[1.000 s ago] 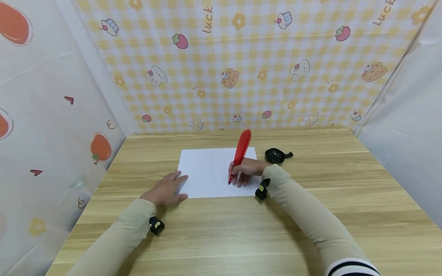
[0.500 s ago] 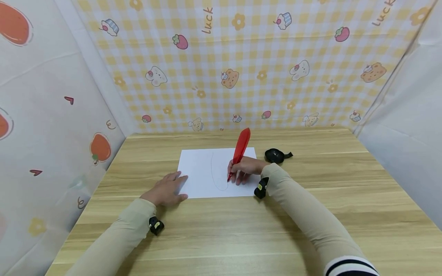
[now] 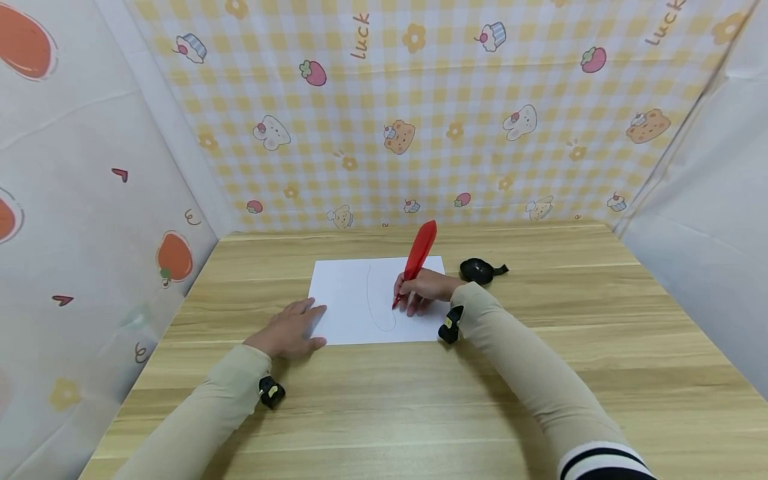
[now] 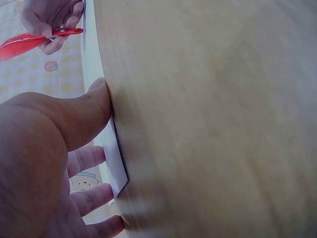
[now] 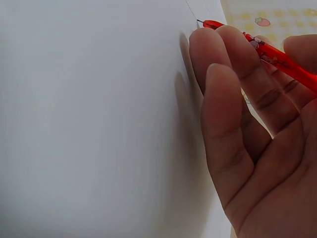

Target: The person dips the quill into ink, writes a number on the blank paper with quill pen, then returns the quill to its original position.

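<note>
A white sheet of paper lies on the table, bearing a thin curved line shaped like a U. My right hand pinches a red feather pen, its tip touching the paper and its plume leaning up and right. In the right wrist view the pen runs between thumb and fingers, with its dark point at the end of a drawn stroke. My left hand rests flat with fingers spread on the paper's left edge. The left wrist view shows its thumb along the near edge of the sheet.
Right of the paper lies a black rounded object with a short strap-like tail; its kind is unclear. The wooden table meets a yellow checked cloth at the back and pale cloth walls at both sides.
My right hand has moved the pen slightly up and away, and the line's right side now rises a little from the bottom of the curve. My left hand has stayed in place.
</note>
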Demonstrator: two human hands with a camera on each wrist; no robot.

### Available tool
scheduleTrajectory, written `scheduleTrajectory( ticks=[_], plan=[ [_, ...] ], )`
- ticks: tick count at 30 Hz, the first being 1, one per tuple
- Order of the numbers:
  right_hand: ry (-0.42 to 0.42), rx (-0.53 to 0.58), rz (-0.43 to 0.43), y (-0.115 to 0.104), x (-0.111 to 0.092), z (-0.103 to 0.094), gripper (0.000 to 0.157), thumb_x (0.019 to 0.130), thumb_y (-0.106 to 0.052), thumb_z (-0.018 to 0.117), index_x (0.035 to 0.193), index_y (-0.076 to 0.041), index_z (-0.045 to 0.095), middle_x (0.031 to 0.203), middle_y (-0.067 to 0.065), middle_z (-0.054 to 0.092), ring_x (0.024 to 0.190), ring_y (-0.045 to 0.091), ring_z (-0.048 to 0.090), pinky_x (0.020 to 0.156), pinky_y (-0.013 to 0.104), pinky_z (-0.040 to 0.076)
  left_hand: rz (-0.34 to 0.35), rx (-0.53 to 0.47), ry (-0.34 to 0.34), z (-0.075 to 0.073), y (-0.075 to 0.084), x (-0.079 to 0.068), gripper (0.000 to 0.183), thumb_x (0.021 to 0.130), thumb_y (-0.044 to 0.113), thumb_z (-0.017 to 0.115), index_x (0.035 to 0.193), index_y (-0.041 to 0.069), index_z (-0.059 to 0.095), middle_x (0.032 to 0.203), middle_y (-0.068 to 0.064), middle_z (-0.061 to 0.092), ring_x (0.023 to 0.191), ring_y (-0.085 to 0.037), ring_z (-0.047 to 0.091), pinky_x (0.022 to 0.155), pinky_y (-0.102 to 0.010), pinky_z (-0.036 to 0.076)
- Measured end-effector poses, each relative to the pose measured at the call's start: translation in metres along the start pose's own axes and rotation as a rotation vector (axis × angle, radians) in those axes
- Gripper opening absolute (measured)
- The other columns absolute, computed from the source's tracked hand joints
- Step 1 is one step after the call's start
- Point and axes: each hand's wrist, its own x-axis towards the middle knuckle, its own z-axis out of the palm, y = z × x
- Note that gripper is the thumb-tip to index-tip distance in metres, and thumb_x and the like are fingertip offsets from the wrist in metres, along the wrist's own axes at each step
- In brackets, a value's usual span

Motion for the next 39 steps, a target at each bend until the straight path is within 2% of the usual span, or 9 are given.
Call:
scheduleTrajectory(
  ticks=[16,39],
  plan=[
    [0.057,0.035,-0.005,-0.001,0.008,0.002,0.014,0.093,-0.01,0.046,0.096,-0.004,0.059,0.079,0.012,0.067,0.061,0.02,0.067,0.051,0.028,0.051,0.0,-0.001,-0.005,-0.001,0.001,-0.001,0.067,0.094,0.034,0.063,0.148,0.004,0.037,0.153,-0.028,0.024,0.137,-0.05,0.023,0.102,-0.07,0.024],
    [0.159,0.074,-0.085,0.0,0.016,0.011,0.014,0.095,-0.007,0.045,0.099,-0.002,0.057,0.08,0.011,0.067,0.059,0.017,0.066,0.05,0.026,0.05,0.002,0.002,0.002,0.001,0.0,0.001,0.068,0.094,0.035,0.063,0.148,0.004,0.037,0.153,-0.028,0.024,0.137,-0.049,0.023,0.103,-0.069,0.024]
  ],
)
